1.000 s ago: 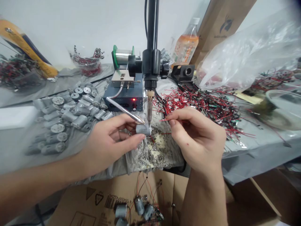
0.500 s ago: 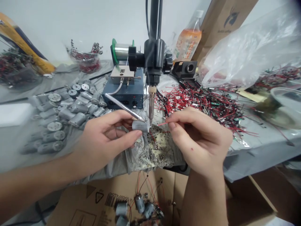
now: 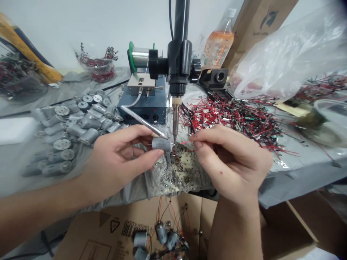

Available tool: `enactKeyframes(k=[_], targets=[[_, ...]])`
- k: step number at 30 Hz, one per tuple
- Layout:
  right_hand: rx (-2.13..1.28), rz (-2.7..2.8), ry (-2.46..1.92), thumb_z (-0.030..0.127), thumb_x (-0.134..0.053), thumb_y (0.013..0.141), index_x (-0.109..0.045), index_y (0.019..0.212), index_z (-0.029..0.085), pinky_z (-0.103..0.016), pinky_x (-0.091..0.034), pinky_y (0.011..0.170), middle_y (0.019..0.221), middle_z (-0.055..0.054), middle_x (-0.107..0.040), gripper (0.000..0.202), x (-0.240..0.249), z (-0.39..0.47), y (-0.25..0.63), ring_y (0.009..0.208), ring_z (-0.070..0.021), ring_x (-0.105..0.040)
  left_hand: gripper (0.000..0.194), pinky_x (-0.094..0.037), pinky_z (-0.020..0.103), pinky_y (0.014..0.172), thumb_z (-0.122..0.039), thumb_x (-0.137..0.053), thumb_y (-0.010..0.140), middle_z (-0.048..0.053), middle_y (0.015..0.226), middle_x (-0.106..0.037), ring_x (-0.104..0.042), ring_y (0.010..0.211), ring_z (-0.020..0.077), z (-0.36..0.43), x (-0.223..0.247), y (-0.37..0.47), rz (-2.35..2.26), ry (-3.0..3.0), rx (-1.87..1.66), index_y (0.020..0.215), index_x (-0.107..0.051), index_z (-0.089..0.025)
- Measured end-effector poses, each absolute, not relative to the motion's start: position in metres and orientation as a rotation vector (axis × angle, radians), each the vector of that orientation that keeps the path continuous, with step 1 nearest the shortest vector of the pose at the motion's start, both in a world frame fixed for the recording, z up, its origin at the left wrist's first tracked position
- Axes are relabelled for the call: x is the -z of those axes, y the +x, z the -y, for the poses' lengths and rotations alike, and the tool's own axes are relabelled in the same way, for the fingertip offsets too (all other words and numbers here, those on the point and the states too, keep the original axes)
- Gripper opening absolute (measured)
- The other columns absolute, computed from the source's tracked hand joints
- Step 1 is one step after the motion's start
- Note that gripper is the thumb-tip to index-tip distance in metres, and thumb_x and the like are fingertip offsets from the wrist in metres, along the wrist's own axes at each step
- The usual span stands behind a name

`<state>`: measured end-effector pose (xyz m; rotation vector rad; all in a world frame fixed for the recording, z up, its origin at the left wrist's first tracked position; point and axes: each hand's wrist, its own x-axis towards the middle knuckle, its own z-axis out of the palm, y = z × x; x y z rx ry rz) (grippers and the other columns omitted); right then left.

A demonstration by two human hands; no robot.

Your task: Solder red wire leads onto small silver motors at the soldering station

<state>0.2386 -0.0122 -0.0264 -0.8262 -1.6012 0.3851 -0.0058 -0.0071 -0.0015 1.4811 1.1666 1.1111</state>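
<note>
A small grey electric motor (image 3: 161,144) lies sideways between the thumb and fingers of my left hand (image 3: 121,159), its terminal end facing right. The tip of a soldering iron (image 3: 175,121), clamped upright in a black stand (image 3: 179,61), is at that end; whether it touches the terminal I cannot tell. A metal solder feed tube (image 3: 146,122) slants down to just above the motor. My right hand (image 3: 230,159) pinches a thin red wire (image 3: 186,142), its free end pointing left toward the iron tip.
Many grey motors (image 3: 89,122) lie at left. A heap of red and black wires (image 3: 225,115) spreads at right. Behind are a blue solder feeder (image 3: 143,104), a solder spool (image 3: 141,57) and a drink bottle (image 3: 219,43). Below, a cardboard box (image 3: 108,234) holds wired motors (image 3: 161,233).
The view has shifted slightly, so the iron and stand appear a little further right. Both hands keep their grip, the motor and the red wire staying nearly in place.
</note>
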Motion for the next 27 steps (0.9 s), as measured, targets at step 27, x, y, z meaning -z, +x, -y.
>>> enactKeyframes(k=[27], targets=[[-0.389,1.654,-0.8,0.005,-0.072,0.107,-0.086,0.099,0.025,-0.032,-0.052,0.063,0.081,0.003,-0.076,0.026,0.0235,0.0108,0.2365,0.066,-0.0121,-0.062,0.014,-0.068,0.014,0.057,-0.022,-0.101,0.095,-0.007,0.075,-0.084,-0.077,0.055,0.0109,0.0111,-0.0034,-0.0093,-1.127,1.574,-1.105,0.108,-0.094,-0.022]])
